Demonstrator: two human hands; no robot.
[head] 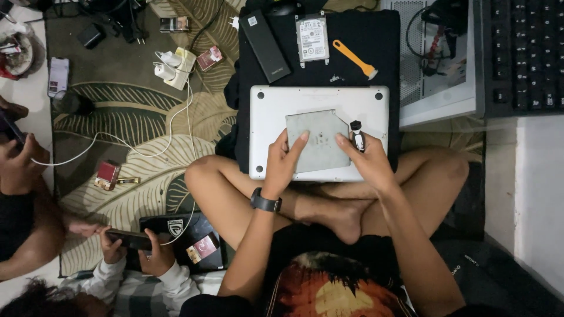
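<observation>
Rug (135,111): leaf-patterned, covers the floor from your 9 to 12 o'clock.

Mat (376,41): black, at 12 o'clock, under the laptop.

Laptop (270,111): silver, flipped bottom up, resting on the mat and against your crossed legs. Its base cover looks still fitted.

Drive (317,138): flat grey metal tray with one cut corner, lying on the laptop's base. Your left hand (283,161) pinches its 9 o'clock edge, thumb on top. Your right hand (367,161) touches its 3 o'clock edge with a fingertip while curled shut round a small screwdriver (356,136), black and white, tip end up.

Step in hand, as a judgement: handling the drive unit; the next move calls for a steady left pinch while the screwdriver finds a screw on the tray.

Around, at 12 o'clock: black slim box (264,38), bare hard disk (312,38), orange-handled pry tool (354,58). At 1 o'clock: white case (437,88), keyboard (523,53). At 10 o'clock: white chargers (170,67) with cable trailing.

In the way: nothing between your hands; two other people with phones sit at 8 and 9 o'clock, well apart.
</observation>
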